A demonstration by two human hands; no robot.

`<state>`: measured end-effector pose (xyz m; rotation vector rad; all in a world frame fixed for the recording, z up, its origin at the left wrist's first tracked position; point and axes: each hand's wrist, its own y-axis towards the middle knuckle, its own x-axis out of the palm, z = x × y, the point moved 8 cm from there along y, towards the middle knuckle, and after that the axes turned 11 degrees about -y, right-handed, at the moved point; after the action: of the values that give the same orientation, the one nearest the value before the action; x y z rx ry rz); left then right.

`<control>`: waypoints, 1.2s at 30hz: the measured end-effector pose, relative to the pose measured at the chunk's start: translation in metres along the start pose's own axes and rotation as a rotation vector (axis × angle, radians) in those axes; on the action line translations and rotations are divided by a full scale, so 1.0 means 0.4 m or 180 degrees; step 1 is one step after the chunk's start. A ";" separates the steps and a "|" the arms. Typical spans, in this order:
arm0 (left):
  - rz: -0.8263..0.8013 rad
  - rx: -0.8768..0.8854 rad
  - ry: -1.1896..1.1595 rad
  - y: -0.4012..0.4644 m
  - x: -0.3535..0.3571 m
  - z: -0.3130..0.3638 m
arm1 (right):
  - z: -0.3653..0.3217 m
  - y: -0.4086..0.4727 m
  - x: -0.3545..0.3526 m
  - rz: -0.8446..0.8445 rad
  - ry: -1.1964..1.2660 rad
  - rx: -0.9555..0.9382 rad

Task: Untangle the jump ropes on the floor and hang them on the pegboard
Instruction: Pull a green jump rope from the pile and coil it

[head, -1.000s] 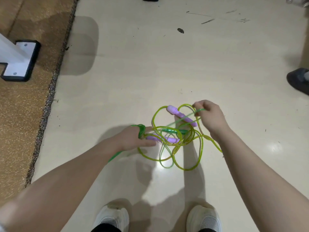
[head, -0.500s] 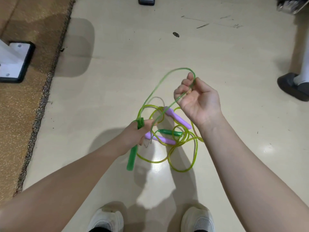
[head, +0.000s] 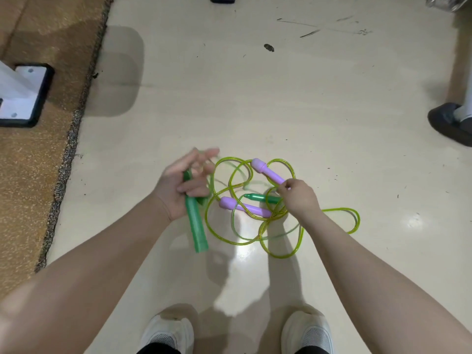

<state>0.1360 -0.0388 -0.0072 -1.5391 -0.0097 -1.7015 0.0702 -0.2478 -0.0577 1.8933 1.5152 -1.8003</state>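
Two jump ropes lie tangled on the cream floor between my hands. The yellow-green rope (head: 353, 221) loops around two purple handles (head: 267, 171) (head: 242, 205) and a second green handle (head: 260, 198). My left hand (head: 184, 182) is blurred. It holds the top of a long green handle (head: 195, 223) under its thumb, with the fingers partly spread, and the handle hangs down toward me. My right hand (head: 298, 198) is down in the tangle, its fingers curled and pinching the lower end of the upper purple handle. The thin green rope is faint and blurred near my left fingers.
A brown carpet (head: 30, 162) borders the floor on the left, with a white stand foot on a black base (head: 23, 95) on it. Another person's dark shoe (head: 449, 123) is at the right edge. My white shoes (head: 166, 333) (head: 306, 330) stand just below the ropes.
My right hand dropped from holding the green rope up high down into the tangle at the purple handle. My left hand swung left and spread its fingers, still holding the green handle.
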 end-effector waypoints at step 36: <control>-0.1842 -0.1370 -0.0209 -0.037 0.167 -0.063 | -0.211 -0.098 -0.086 -0.1128 0.1552 -0.1298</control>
<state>0.1129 -0.0786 0.0495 -2.0504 -0.1437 -2.2034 0.1077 -0.1910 0.0145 2.0250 2.2895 -1.0243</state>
